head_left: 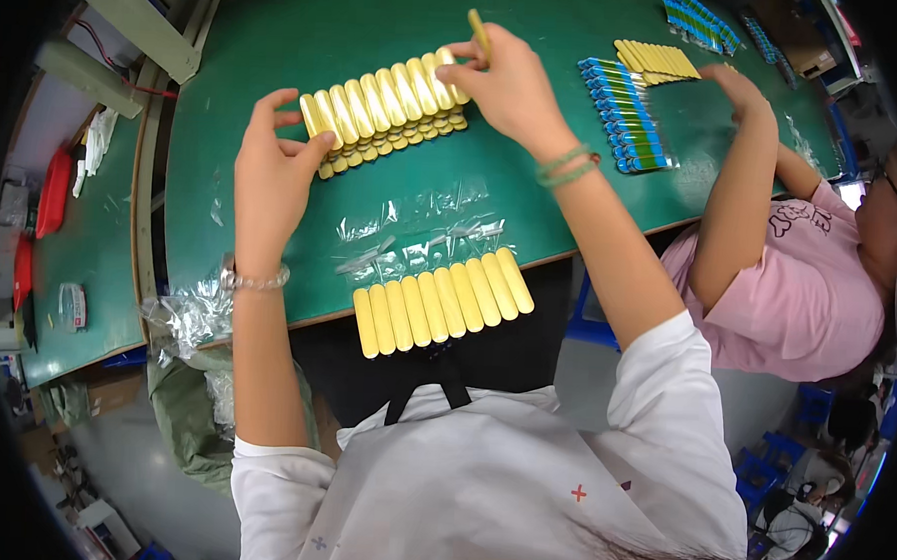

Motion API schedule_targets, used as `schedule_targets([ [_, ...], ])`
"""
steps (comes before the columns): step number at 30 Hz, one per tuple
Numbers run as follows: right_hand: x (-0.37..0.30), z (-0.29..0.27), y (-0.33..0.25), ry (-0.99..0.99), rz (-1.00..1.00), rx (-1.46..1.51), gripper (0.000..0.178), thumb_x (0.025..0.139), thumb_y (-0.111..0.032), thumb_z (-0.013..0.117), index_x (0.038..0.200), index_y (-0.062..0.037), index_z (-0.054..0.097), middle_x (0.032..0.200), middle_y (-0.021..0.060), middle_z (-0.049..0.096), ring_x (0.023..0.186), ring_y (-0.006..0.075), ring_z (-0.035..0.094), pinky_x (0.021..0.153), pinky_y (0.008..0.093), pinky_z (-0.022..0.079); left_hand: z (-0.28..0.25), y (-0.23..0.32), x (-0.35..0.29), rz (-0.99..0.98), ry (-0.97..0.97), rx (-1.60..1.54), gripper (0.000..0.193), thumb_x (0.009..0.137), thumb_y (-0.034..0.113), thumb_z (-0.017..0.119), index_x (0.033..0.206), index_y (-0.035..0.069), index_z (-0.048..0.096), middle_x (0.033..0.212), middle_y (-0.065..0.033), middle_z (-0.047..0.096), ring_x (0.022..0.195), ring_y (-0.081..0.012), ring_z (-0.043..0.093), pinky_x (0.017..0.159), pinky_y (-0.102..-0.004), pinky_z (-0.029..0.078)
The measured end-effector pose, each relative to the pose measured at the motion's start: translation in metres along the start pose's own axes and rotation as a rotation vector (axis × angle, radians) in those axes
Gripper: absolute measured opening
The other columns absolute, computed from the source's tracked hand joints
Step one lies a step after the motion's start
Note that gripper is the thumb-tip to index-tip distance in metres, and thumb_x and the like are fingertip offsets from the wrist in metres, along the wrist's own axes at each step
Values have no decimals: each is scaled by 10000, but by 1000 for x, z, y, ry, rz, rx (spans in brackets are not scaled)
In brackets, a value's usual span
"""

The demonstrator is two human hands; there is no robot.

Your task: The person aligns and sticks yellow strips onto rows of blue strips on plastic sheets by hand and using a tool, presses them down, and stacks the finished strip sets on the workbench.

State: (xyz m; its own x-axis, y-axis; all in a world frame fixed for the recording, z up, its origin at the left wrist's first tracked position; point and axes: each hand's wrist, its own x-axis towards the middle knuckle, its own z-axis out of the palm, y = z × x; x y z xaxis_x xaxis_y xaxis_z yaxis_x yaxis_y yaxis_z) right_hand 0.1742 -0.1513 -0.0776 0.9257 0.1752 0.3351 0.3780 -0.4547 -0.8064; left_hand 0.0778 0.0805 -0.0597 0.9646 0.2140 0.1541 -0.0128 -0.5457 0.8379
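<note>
A row of glossy yellow flat sticks with rounded ends (381, 102), like nail files, is held side by side above the green table. Thumb and fingers of my left hand (276, 177) close on the row's left end. My right hand (512, 88) grips its right end, and a single yellow stick (479, 33) pokes up between its fingers. Right under the row, several more layers of yellow sticks (405, 136) show their ends. Closer to me, another yellow row (443, 302) overhangs the table's front edge, its far part in clear plastic film (420, 234).
At my right, a co-worker in a pink shirt (789, 285) reaches toward yellow sticks (658, 61) beside a blue-and-green striped pack (624, 118). A grey post (129, 21) stands at the far left. Crumpled clear film (191, 324) hangs over a green bag (188, 399).
</note>
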Motion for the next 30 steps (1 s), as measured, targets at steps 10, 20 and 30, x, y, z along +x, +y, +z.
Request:
schedule_targets([
  [10,-2,-9,22,-318,-10,-113,591,833,-448,759,1124,35,584,1071,121,639,915,178,582,820,285,468,13,-28,-6,147,78,254,509,889,202,706,1354,88,535,1302,-122,592,1222,-278,525,988,-373,447],
  [20,2,-8,24,-44,135,348,516,937,-517,613,1051,-14,608,1005,68,665,878,122,608,786,270,488,58,35,-52,680,-500,386,434,739,236,802,1105,48,662,1009,-91,593,990,-282,544,877,-374,427],
  [30,-1,-4,18,-38,62,465,587,860,-620,667,820,-59,502,745,39,584,704,126,645,646,264,505,57,23,-42,593,-351,436,268,796,128,749,1024,21,657,879,-99,601,834,-285,599,769,-394,487],
])
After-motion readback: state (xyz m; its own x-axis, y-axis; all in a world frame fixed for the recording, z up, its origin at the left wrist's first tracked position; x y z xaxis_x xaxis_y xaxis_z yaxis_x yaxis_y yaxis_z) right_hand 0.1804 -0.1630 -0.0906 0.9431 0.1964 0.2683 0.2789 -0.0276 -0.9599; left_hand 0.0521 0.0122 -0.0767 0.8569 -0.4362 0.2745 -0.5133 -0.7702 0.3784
